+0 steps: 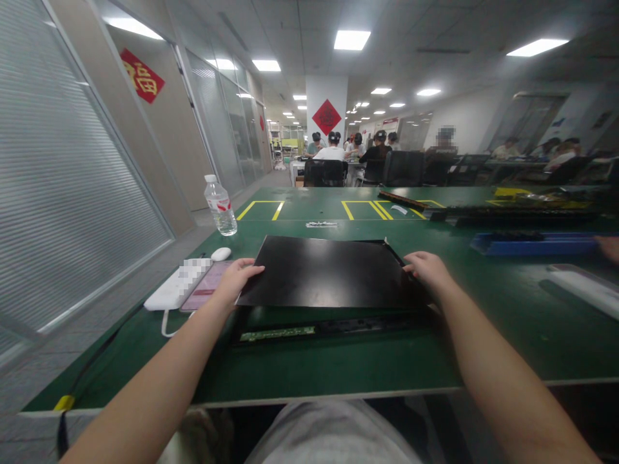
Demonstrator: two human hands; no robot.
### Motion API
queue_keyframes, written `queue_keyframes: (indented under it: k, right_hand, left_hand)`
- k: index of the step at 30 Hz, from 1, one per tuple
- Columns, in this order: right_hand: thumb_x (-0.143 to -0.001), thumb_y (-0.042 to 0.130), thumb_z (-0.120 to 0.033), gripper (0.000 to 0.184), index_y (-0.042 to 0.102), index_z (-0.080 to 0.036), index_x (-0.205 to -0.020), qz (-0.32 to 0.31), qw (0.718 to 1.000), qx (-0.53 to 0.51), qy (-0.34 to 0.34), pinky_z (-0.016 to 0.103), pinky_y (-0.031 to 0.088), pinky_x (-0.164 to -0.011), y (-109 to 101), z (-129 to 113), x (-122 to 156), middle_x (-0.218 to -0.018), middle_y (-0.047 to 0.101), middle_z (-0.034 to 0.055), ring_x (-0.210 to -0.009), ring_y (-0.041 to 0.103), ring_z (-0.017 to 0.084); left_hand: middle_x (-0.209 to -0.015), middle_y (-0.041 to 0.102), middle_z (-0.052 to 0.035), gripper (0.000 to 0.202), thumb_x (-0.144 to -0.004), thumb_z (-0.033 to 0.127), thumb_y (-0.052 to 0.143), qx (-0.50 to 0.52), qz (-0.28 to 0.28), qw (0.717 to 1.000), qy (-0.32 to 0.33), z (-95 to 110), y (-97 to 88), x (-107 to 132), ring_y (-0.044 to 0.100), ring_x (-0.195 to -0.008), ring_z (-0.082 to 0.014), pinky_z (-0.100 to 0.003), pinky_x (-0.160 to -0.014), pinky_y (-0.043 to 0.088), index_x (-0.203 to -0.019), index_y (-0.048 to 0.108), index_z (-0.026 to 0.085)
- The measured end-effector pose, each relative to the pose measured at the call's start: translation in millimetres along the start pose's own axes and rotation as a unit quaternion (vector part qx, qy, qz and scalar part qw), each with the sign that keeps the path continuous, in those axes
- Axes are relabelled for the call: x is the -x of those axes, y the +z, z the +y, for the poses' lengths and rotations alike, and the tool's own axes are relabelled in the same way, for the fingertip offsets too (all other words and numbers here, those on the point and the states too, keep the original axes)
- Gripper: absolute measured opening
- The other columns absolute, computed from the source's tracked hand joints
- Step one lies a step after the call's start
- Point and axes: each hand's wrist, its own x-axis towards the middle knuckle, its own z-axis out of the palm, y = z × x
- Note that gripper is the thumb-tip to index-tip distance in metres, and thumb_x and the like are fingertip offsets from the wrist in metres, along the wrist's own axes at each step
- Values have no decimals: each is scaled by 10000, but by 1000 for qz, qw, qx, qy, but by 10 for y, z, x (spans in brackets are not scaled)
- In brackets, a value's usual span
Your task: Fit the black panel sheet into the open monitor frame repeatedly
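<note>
A thin, glossy black panel (329, 274) is tilted above the green table, held by its two sides. My left hand (244, 274) pinches the left edge, thumb on top. At the right edge, the fingers of my right hand (423, 267) are closed on the panel, and a narrow dark strip shows along that side. A small pale bit sticks up at its far right corner. Below the panel's near edge lies a long dark strip (338, 327) with a green circuit board (278, 334) at its left end. The panel's underside is hidden.
To the left are a water bottle (221, 206), a white mouse-like object (221, 254), a white power bank-like box (167, 290) and a phone (206, 287). A blue tray (536, 245) and dark strips (522, 216) lie right. Another person's hand (608, 248) shows at the right edge.
</note>
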Motion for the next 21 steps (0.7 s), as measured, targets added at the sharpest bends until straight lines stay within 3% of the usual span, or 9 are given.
queue_keyframes:
  k: [4,21]
  right_hand:
    - [-791,612,-345,246,698,-180,-952,-2,1000,13,-7,241,436,-552,-1,35,-30,-756,742,59,-626,619,159]
    - [-791,608,-323,204,737,-206,-897,7,995,84,-43,255,446,-605,-28,31,-6,-806,754,55,-723,661,189]
  left_hand:
    - [-561,665,8,277,-601,102,772,-39,23,999,13,8,8,18,614,-475,-162,-239,-494,470,-811,609,176]
    - [-522,612,17,266,-620,114,737,-74,15,997,23,5,54,95,586,-448,-177,-237,-444,406,-816,575,194]
